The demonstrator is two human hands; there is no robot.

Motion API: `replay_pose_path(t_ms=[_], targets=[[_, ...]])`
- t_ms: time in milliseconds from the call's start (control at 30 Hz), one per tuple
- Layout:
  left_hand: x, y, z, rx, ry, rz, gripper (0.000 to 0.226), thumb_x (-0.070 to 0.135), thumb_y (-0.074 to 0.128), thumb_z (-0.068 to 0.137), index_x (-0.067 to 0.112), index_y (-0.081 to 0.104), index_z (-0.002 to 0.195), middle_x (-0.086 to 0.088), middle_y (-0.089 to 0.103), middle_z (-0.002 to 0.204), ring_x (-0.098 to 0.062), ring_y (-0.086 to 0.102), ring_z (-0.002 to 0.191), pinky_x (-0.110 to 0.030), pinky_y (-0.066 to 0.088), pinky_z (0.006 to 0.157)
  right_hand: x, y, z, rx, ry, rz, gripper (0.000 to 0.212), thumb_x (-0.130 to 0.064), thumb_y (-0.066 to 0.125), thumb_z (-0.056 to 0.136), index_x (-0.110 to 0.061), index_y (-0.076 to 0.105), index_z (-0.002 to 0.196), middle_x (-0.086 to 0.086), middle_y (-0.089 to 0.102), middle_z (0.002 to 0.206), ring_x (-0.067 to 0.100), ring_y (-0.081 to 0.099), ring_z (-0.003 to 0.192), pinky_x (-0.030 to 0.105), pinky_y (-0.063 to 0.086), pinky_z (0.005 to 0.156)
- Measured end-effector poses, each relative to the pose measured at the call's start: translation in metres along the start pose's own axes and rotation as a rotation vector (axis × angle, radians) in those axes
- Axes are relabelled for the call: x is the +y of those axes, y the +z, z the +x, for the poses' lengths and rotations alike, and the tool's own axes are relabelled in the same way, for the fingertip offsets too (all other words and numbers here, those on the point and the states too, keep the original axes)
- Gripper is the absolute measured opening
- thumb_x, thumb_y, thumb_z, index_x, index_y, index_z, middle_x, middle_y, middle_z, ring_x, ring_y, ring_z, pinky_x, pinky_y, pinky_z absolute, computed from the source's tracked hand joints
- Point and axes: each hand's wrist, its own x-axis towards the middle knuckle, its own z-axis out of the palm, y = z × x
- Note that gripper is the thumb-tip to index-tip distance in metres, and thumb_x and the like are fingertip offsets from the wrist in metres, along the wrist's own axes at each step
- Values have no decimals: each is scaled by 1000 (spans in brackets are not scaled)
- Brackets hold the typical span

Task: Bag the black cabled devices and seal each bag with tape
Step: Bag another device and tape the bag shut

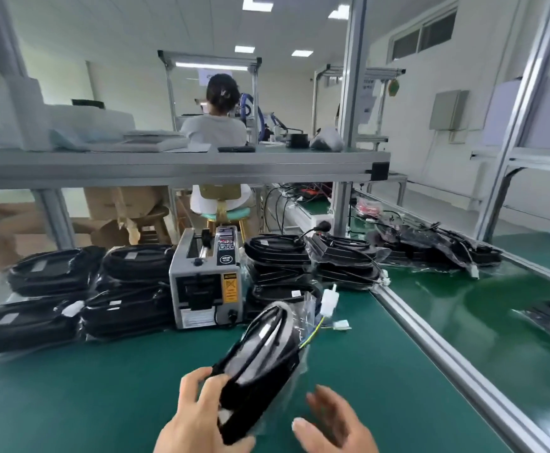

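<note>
Green-matted bench (103, 387) with an aluminium-profile frame, overhead shelf (182, 165) across the view. White walls (407, 103), white ceiling with lit panel lights (257, 3). High window (423, 35) on the right wall, grey wall box (448, 109) below it. Behind the shelf: person (214, 125) seated back to camera on a stool (231, 214). Cardboard boxes (120, 201) on the floor, left.

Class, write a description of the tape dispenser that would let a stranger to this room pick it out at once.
Find the green workbench, then the row of black bagged devices stacked along its far edge. In the gap in the middle of that row stands the tape dispenser. It alone is a grey box, with a yellow warning label on its front.
</note>
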Motion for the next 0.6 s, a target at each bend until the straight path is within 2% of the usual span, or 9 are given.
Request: replay_pose_path(t_ms=[67, 167, 233, 300, 400, 433, 467, 533, 600], targets=[[0, 4, -8, 54, -6, -62, 74, 65, 56, 38, 30, 47, 102, -2, 62, 98, -3, 61, 53, -4, 37, 39, -18, 10, 14, -165, -17, 12, 89, -28, 98, 48, -21, 55, 125, -9, 67, 123, 8, 62, 117, 13, 46, 90], [-8, 8, -14, 93, -22, -74, 81, 58, 82, 28, 32, 54, 99, -4, 63, 100, 3, 56, 52, -10, 44, 38, -46, 31, 22, -244, -49, 52, 108, -63, 93, 25, -25, 60, 121, -10, 76, 109, 4, 70, 103, 22, 49, 87], [-16, 15, -18, 83, -66, -24, 89, 51, 94, 19, 20, 68, 99, -13, 65, 101, 1, 55, 50, -11, 45, 38, -54, 44, 24, -225, -56, 110, 85, -51, 93, 36, -30, 65, 113, -8, 78, 101, 7, 73, 93, 26, 51, 81], [-18, 17, -22, 39, -58, 29, 87, 56, 89, 32, 11, 74, 105, -15, 65, 109, -2, 57, 53, -11, 46, 40, -52, 50, 27, -150, -57, 179, 59, -31, 89, 49, -27, 69, 105, 0, 78, 95, 17, 75, 87, 33, 55, 80], [-18, 7, -23, 24, 15, 55, 70, 67, 63, 78, 52, 31, 139, 23, 31, 141, 16, 56, 93, 2, 41, 66, -52, 50, 29, -86, -141, 115, 45, -11, 86, 65, -22, 69, 106, 0, 78, 90, 19, 75, 84, 31, 58, 80], [-20, -2, -22, 75, -1, 29, 60, 64, 56, 87, 58, 23, 136, 38, 26, 133, 20, 50, 100, 2, 38, 73, -53, 50, 28, -93, -190, 76, 46, -4, 85, 70, -24, 69, 108, -4, 78, 90, 13, 75, 84, 23, 57, 77], [-16, -12, -17, 107, -31, -43, 47, 56, 57, 91, 58, 35, 132, 44, 35, 123, 18, 51, 100, 0, 38, 76, -53, 49, 27, -100, -237, 39, 49, 0, 83, 73, -26, 68, 111, -8, 78, 91, 8, 74, 85, 14, 54, 75], [-6, -30, -5, 208, -12, -168, 18, 36, 66, 90, 47, 62, 104, 33, 60, 100, 5, 59, 92, -7, 43, 75, -53, 49, 26, -115, -317, -25, 53, -9, 81, 69, -26, 65, 116, -14, 77, 93, 2, 72, 86, 9, 51, 74], [13, -49, 8, 284, -15, -316, 4, 40, 65, 85, 41, 67, 89, 23, 64, 93, -3, 60, 86, -9, 43, 73, -52, 52, 21, -152, -385, -90, 50, -15, 76, 66, -20, 65, 114, -14, 76, 85, 3, 70, 75, 11, 51, 68]])
